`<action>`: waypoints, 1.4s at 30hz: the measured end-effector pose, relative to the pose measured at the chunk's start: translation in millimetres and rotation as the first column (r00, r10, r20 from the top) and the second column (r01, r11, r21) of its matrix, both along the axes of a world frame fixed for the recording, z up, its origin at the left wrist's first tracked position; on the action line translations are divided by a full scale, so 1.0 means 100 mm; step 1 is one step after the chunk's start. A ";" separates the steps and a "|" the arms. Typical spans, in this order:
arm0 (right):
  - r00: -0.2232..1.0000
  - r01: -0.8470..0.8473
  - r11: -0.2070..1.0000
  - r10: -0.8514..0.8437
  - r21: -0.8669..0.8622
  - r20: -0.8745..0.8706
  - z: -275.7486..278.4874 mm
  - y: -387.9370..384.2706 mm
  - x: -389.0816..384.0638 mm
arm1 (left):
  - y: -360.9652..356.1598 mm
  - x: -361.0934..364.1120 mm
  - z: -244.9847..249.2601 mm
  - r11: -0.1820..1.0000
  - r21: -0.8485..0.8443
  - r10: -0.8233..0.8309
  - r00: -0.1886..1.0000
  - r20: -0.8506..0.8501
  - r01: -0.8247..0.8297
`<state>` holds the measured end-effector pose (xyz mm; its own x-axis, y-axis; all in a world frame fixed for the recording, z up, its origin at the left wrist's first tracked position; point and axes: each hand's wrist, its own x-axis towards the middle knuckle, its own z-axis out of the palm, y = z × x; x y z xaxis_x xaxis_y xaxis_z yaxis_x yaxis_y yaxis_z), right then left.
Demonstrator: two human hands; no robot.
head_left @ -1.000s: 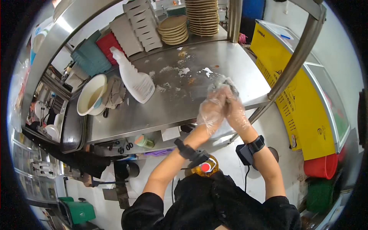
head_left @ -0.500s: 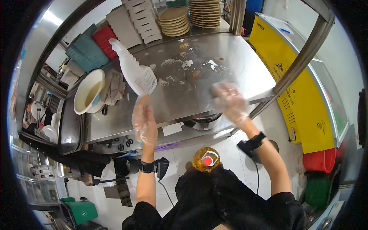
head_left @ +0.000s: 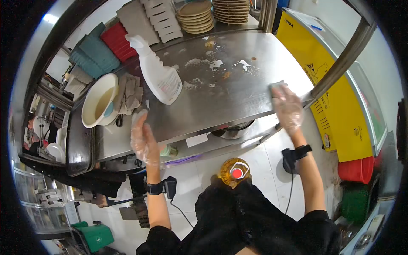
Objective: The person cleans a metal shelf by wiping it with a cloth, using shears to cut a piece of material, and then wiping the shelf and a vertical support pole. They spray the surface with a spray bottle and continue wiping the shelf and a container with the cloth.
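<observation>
Cloth (head_left: 276, 86), upper right, is gripped by the right hand (head_left: 288, 109) on the steel table (head_left: 221, 100). Left hand (head_left: 143, 138) spreads open, centre-left.

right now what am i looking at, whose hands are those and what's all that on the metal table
This is one picture from a camera worn on a person's head, looking down; the wide lens bends the edges. Both hands wear thin clear gloves. The left hand is open at the front edge of the steel table and holds nothing. The right hand has its fingers on a grey cloth at the table's right edge; whether it is gripped or just pressed, I cannot tell. On the table are a white spray bottle, a cream bowl, a crumpled rag and food smears. Stacked plates stand at the back.
</observation>
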<state>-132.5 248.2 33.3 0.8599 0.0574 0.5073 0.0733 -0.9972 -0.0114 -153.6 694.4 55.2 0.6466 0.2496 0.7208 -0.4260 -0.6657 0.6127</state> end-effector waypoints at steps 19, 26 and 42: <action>0.888 -0.331 0.936 0.352 -0.120 0.295 -0.33 2.19 -0.13 | 0.47 0.22 0.05 0.990 0.139 -0.017 0.999 0.047 0.010; 0.970 0.168 0.985 -0.172 0.037 0.170 -0.06 0.58 -0.15 | 0.74 0.37 -0.26 0.990 0.129 -0.058 0.998 0.002 0.058; 0.889 -0.455 0.887 0.446 0.080 0.108 -0.04 3.00 -0.42 | 0.67 0.36 -0.21 0.966 0.252 -0.038 0.997 -0.060 0.052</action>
